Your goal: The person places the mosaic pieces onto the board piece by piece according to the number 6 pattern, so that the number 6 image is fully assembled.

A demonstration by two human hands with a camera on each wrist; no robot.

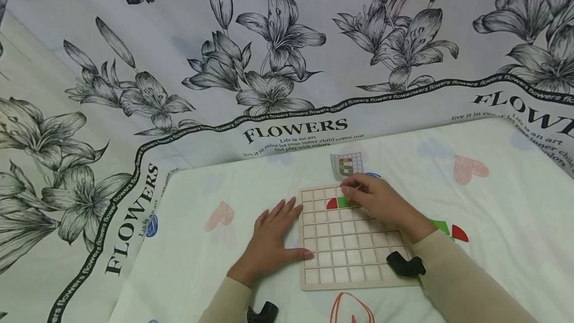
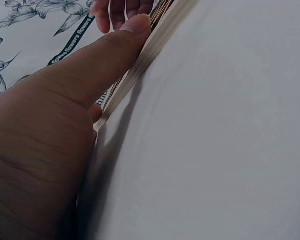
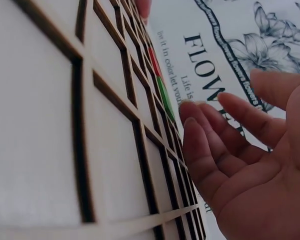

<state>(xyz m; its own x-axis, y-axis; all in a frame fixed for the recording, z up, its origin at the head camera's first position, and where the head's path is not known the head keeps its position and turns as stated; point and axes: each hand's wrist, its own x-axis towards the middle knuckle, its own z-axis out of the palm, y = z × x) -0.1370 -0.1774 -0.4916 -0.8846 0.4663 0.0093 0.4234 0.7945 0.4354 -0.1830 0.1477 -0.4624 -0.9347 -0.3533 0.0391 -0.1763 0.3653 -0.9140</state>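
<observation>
A wooden grid board [image 1: 341, 285] of square cells lies on the patterned cloth. Two coloured pieces sit side by side in one of its upper rows: a red rounded piece [image 1: 332, 204] and a green square [image 1: 343, 202]. My right hand [image 1: 374, 198] is over the board's upper right part, fingers loosely bent, fingertips right by the green square; the right wrist view shows nothing between them. With fingers spread, my left hand [image 1: 275, 238] rests along the board's left side, the thumb [image 2: 115, 55] lying across the wooden edge.
Beyond the board lies a small printed pattern card [image 1: 346, 165] with a coloured figure on a grid. Loose green pieces [image 1: 441, 225] and a red quarter-round piece [image 1: 459, 233] lie right of the board, partly behind my right forearm. A flower-printed sheet [image 1: 278, 64] hangs behind.
</observation>
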